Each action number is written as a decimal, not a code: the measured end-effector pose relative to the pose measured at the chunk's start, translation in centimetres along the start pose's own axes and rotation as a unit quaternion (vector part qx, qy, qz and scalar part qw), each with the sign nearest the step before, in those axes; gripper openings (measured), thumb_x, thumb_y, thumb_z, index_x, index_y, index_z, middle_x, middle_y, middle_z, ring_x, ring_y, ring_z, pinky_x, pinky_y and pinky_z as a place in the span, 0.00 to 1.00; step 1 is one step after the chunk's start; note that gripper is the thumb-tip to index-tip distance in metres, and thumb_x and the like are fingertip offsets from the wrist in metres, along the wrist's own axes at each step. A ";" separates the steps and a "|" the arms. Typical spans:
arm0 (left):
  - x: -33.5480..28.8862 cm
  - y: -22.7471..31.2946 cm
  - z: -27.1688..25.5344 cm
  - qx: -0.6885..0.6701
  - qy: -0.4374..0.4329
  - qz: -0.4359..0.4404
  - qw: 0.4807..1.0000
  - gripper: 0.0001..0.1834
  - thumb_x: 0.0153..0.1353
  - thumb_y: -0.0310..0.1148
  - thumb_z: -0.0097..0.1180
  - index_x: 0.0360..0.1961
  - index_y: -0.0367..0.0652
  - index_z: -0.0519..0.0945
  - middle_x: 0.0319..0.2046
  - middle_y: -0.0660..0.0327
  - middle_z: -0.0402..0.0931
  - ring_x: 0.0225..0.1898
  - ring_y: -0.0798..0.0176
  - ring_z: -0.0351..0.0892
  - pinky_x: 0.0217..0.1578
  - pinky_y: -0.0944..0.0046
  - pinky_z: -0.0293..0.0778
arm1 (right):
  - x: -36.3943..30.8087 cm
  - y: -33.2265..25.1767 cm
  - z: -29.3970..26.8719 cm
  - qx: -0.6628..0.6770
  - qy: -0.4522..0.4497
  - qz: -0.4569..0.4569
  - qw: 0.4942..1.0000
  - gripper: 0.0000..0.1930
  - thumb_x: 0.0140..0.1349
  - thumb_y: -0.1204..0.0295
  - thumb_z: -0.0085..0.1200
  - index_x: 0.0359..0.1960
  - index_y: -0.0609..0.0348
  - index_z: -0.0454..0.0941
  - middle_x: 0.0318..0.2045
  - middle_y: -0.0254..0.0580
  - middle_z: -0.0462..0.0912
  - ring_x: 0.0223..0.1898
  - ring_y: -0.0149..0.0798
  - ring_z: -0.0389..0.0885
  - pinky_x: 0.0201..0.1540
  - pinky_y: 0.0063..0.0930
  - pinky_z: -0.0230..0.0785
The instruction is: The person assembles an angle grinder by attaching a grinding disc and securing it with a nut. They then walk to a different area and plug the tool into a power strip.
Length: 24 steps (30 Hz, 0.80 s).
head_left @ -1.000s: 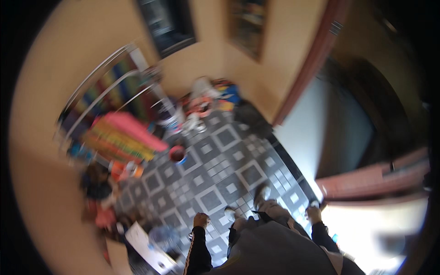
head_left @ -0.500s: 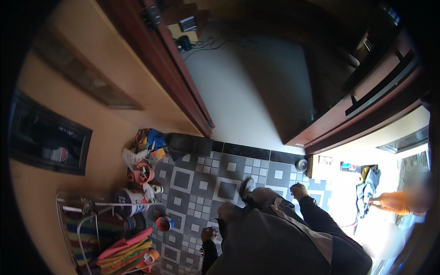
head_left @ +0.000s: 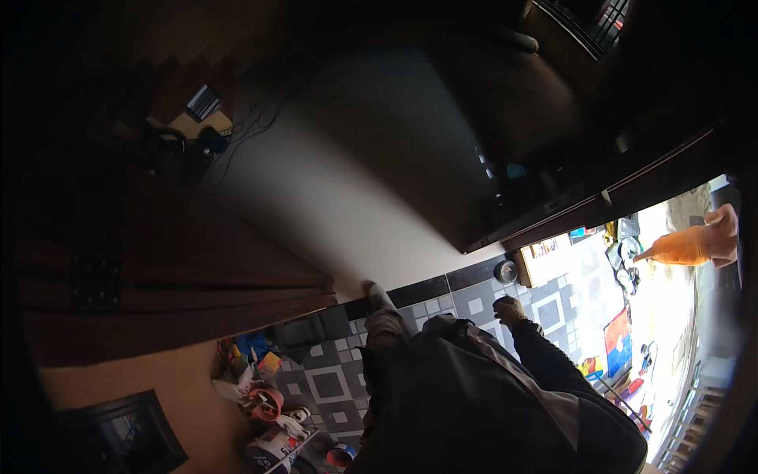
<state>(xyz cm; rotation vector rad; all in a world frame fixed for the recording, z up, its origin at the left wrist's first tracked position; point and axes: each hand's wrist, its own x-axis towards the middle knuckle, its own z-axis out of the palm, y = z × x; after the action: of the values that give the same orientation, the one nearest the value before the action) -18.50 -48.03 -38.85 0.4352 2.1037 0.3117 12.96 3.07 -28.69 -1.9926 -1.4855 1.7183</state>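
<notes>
My right hand (head_left: 509, 310) hangs beside my dark jacket (head_left: 458, 403), over the patterned tile floor. Its fingers are curled in, and I see nothing between them. My jacket hides my left hand. One of my shoes (head_left: 380, 296) is at the black threshold strip (head_left: 418, 291), where the grey tiles meet the pale floor (head_left: 371, 229) of a dim room. Closest to my right hand is a small round metallic object (head_left: 505, 272) on the floor by the door frame.
A dark red door (head_left: 197, 296) stands to the left, and another dark door edge (head_left: 568, 207) to the right. Cables (head_left: 253, 126) trail across the room's floor. Lower left are a pink basket (head_left: 266, 403) and a paint bucket (head_left: 272, 449). A person in orange (head_left: 679, 246) is outside at right.
I have moved forward to the doorway, and a shoe has come onto the threshold. The view has turned. My left hand has gone out of sight; the right stays at my side.
</notes>
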 end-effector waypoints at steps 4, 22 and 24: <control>13.7 7.6 -14.0 0.252 -0.023 0.170 0.952 0.22 0.72 0.55 0.47 0.45 0.49 0.83 0.43 0.55 0.83 0.43 0.54 0.83 0.45 0.51 0.78 | -0.1 -1.7 1.1 0.105 0.048 0.126 0.985 0.07 0.65 0.71 0.56 0.40 0.58 0.82 0.31 0.37 0.84 0.26 0.33 0.85 0.22 0.32 0.77; 37.7 48.5 -35.2 -0.135 -0.114 0.066 0.982 0.08 0.65 0.35 0.61 0.42 0.46 0.83 0.38 0.63 0.82 0.39 0.60 0.81 0.43 0.57 0.79 | 20.1 -13.4 1.5 0.077 0.159 -0.026 0.984 0.06 0.56 0.76 0.57 0.34 0.59 0.84 0.35 0.45 0.84 0.38 0.48 0.86 0.41 0.37 0.81; 37.2 49.4 -34.2 0.164 -0.142 0.159 0.963 0.07 0.64 0.36 0.61 0.39 0.46 0.83 0.36 0.62 0.82 0.38 0.57 0.81 0.42 0.54 0.80 | 21.1 -16.4 0.3 0.106 0.208 -0.088 0.969 0.05 0.59 0.74 0.56 0.35 0.56 0.81 0.36 0.42 0.83 0.39 0.45 0.84 0.41 0.36 0.79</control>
<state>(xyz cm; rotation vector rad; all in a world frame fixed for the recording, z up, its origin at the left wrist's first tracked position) -56.90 10.58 -29.82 0.9620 1.8009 0.0732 0.53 26.40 -32.92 -1.8928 -1.2358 1.2331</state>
